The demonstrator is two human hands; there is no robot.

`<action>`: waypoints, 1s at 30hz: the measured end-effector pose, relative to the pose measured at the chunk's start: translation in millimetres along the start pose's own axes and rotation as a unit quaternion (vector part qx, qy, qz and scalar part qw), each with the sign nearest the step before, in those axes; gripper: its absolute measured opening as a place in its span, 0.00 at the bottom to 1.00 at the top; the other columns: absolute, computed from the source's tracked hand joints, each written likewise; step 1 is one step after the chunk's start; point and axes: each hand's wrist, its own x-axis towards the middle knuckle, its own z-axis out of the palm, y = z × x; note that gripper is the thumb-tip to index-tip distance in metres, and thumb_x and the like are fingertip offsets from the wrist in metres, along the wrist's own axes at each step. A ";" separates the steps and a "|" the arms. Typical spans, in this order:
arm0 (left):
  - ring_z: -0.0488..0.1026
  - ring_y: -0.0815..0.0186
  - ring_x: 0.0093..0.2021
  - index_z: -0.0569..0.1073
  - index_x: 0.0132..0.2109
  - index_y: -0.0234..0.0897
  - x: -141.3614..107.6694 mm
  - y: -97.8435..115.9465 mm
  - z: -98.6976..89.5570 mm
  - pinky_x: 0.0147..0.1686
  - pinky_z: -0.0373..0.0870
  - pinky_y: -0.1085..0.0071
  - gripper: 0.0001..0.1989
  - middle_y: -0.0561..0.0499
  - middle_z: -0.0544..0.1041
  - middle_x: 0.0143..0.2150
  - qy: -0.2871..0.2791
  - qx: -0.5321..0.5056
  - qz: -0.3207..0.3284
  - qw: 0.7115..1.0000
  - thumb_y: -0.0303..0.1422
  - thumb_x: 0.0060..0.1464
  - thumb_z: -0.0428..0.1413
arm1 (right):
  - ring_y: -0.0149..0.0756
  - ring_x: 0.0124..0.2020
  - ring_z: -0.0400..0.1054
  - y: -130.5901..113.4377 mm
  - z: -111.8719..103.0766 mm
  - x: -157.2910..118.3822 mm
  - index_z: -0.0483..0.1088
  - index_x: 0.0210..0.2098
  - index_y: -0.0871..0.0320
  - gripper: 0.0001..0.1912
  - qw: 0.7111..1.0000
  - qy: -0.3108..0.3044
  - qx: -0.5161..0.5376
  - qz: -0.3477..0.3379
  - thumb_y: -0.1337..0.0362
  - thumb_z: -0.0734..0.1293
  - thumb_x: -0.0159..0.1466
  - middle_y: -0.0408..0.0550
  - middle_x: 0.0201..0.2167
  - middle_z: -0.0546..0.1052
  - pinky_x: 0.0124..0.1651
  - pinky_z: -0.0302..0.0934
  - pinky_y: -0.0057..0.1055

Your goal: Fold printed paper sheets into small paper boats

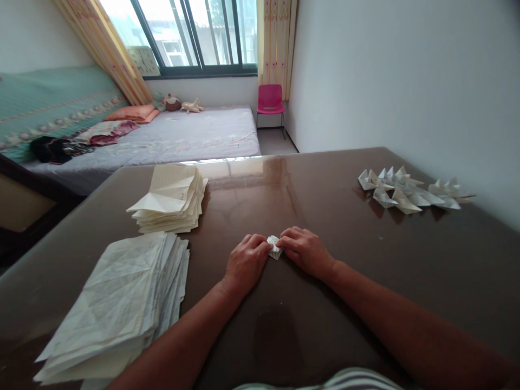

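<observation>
A small folded piece of printed paper (274, 249) lies on the brown table between my two hands. My left hand (248, 261) grips its left side, fingers curled and thumb at the edge. On the opposite side, my right hand (305, 249) pinches the paper, its fingertips resting over the right part. Both hands hide portions of the paper, so its full shape cannot be made out.
Two stacks of paper stand on the left: a cream stack (170, 200) farther back and a larger printed stack (117, 292) nearer. Several folded paper boats (406, 189) sit at the back right of the table (325, 189), near the wall. Beyond are a bed (203, 130) and a pink chair (270, 100).
</observation>
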 end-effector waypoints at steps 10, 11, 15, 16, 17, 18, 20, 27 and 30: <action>0.67 0.62 0.46 0.72 0.50 0.38 -5.4 0.2 -3.4 0.47 0.71 0.65 0.12 0.47 0.73 0.44 -0.053 0.064 0.076 0.994 0.31 0.61 0.51 | 0.35 0.42 0.64 7.3 -9.2 -3.9 0.72 0.46 0.49 0.11 0.993 -0.030 -0.088 -0.077 0.63 0.61 0.68 0.45 0.42 0.76 0.41 0.54 0.32; 0.66 0.62 0.47 0.72 0.50 0.37 -5.6 1.0 -3.7 0.47 0.71 0.64 0.12 0.47 0.73 0.45 -0.060 0.066 0.079 0.993 0.30 0.61 0.51 | 0.35 0.42 0.64 7.5 -10.0 -4.0 0.72 0.47 0.49 0.11 0.992 -0.037 -0.089 -0.081 0.63 0.60 0.68 0.46 0.43 0.76 0.42 0.55 0.32; 0.65 0.61 0.49 0.71 0.51 0.33 -5.3 4.9 -4.2 0.50 0.71 0.64 0.13 0.45 0.71 0.46 -0.082 0.070 0.088 0.990 0.29 0.61 0.51 | 0.36 0.44 0.63 7.3 -14.7 -4.4 0.71 0.50 0.49 0.13 0.990 -0.065 -0.077 -0.097 0.64 0.60 0.68 0.46 0.44 0.75 0.44 0.56 0.33; 0.65 0.61 0.50 0.70 0.51 0.33 -5.3 6.0 -4.3 0.51 0.71 0.63 0.13 0.45 0.71 0.47 -0.085 0.071 0.089 0.990 0.29 0.61 0.50 | 0.36 0.44 0.63 7.3 -16.0 -4.5 0.71 0.51 0.49 0.14 0.990 -0.071 -0.070 -0.099 0.64 0.60 0.68 0.46 0.44 0.75 0.45 0.56 0.33; 0.65 0.61 0.50 0.70 0.52 0.33 -5.5 7.1 -4.4 0.52 0.71 0.63 0.13 0.45 0.71 0.47 -0.087 0.072 0.090 0.990 0.29 0.61 0.49 | 0.36 0.44 0.63 7.4 -17.2 -4.6 0.71 0.51 0.49 0.15 0.990 -0.073 -0.063 -0.100 0.65 0.60 0.68 0.46 0.44 0.74 0.46 0.56 0.33; 0.65 0.61 0.51 0.70 0.52 0.33 -5.9 8.3 -4.6 0.52 0.70 0.63 0.13 0.45 0.70 0.48 -0.089 0.074 0.090 0.989 0.29 0.62 0.49 | 0.36 0.45 0.63 7.7 -18.2 -4.7 0.70 0.52 0.48 0.15 0.990 -0.075 -0.056 -0.101 0.65 0.59 0.68 0.47 0.45 0.74 0.47 0.56 0.34; 0.65 0.61 0.51 0.69 0.54 0.33 -7.4 10.8 -5.2 0.53 0.70 0.63 0.14 0.44 0.70 0.48 -0.095 0.085 0.088 0.988 0.28 0.62 0.47 | 0.36 0.46 0.62 8.6 -19.2 -4.9 0.70 0.53 0.48 0.16 0.991 -0.076 -0.039 -0.104 0.65 0.59 0.68 0.48 0.45 0.74 0.48 0.55 0.34; 0.68 0.57 0.52 0.68 0.56 0.30 -14.3 17.8 -4.7 0.49 0.72 0.61 0.17 0.41 0.72 0.51 -0.116 0.148 0.095 0.978 0.26 0.62 0.46 | 0.36 0.46 0.61 7.0 -11.2 -4.4 0.67 0.56 0.51 0.20 0.996 -0.070 -0.022 -0.056 0.70 0.58 0.67 0.50 0.45 0.73 0.48 0.56 0.34; 0.69 0.57 0.53 0.68 0.56 0.30 -15.2 19.7 -2.6 0.49 0.72 0.62 0.17 0.40 0.73 0.52 -0.112 0.159 0.094 0.976 0.26 0.61 0.46 | 0.39 0.48 0.61 0.5 -7.8 -3.1 0.64 0.59 0.52 0.21 0.993 -0.080 -0.073 -0.036 0.68 0.59 0.67 0.51 0.47 0.72 0.48 0.55 0.36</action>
